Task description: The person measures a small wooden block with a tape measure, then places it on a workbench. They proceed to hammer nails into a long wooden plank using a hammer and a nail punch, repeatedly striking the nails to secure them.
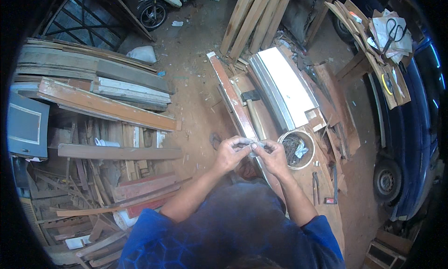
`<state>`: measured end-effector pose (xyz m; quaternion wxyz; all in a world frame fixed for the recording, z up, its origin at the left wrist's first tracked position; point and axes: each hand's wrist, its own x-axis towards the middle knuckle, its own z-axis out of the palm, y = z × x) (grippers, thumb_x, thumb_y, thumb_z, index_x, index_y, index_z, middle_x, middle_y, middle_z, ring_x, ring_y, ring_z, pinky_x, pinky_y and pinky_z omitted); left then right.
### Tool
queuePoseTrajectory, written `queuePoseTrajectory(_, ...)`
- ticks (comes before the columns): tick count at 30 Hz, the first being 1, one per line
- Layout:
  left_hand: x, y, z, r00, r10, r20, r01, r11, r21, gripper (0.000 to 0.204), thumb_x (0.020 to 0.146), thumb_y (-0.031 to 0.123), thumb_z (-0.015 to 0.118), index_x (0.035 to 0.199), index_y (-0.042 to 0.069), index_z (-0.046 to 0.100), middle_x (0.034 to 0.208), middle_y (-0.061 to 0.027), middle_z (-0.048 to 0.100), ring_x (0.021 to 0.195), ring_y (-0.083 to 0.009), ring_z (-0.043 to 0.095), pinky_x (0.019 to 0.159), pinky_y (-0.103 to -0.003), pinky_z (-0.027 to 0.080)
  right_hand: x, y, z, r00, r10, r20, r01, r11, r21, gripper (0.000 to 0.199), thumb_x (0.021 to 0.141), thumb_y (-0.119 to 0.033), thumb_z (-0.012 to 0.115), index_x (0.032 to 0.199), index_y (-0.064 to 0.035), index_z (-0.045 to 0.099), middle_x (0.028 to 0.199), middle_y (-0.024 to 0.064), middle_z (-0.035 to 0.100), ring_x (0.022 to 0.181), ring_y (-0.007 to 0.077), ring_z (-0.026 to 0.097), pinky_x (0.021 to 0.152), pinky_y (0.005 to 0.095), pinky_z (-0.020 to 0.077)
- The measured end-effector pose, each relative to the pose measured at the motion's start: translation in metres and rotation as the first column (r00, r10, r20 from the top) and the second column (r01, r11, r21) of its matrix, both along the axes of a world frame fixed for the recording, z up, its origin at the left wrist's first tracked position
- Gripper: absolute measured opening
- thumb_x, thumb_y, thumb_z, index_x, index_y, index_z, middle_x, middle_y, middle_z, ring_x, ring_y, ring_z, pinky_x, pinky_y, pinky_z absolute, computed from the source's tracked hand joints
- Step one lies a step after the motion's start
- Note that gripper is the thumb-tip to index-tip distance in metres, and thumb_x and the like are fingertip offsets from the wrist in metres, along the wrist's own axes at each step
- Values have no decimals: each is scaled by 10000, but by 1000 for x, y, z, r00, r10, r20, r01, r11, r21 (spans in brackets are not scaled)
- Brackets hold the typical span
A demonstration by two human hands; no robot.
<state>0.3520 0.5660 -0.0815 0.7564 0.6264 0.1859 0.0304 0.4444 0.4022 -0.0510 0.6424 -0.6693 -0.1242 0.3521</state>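
The two hands meet over the left edge of the desk (324,227), in front of the person's body. The left hand (230,153) and the right hand (272,156) are both closed in a pinch, thumbs against fingertips, gripping a small piece (252,143) between them. It is too small and too covered by the fingers to tell its kind.

Under the hands, a long plank (228,91) runs along the desk's left edge toward the far end, its brown face worn and pale along the side. Just right of it lies a hammer (250,95), its dark head toward the far end and its wooden handle pointing back toward the hands. Beyond the right hand, near the middle of the desk, stands a round tub (312,159) of dark nails (290,145), with a crumpled pale wrapper (301,150) on top of them. A white board (285,84) lies farther along, toward the far end.

Nearer the right edge, pincers (316,187) lie with their handles toward the person. Just beside them is a narrow tool (335,182) with a red piece (330,201) at its near end.
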Motion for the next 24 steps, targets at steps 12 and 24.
queuePoseTrajectory(12, -2, -1, 29, 969, -39, 243, -172, 598, 783, 142, 878, 137, 775, 977, 46, 729, 910, -81, 708, 864, -217, 683, 778, -353, 543, 5, -5, -14, 987, 43, 155, -41, 999, -14, 296, 985, -226, 690, 1053, 58, 741, 894, 69, 746, 816, 106, 660, 735, 278, 528)
queuePoseTrajectory(24, 1, -5, 29, 936, -308, 173, -14, 458, 889, 200, 873, 113, 760, 1063, 49, 761, 998, -112, 736, 915, -299, 690, 817, -405, 554, 0, -17, -11, 982, 76, 173, -56, 992, -117, 302, 1008, -207, 628, 1095, 67, 722, 881, 107, 740, 816, 135, 669, 744, 331, 544)
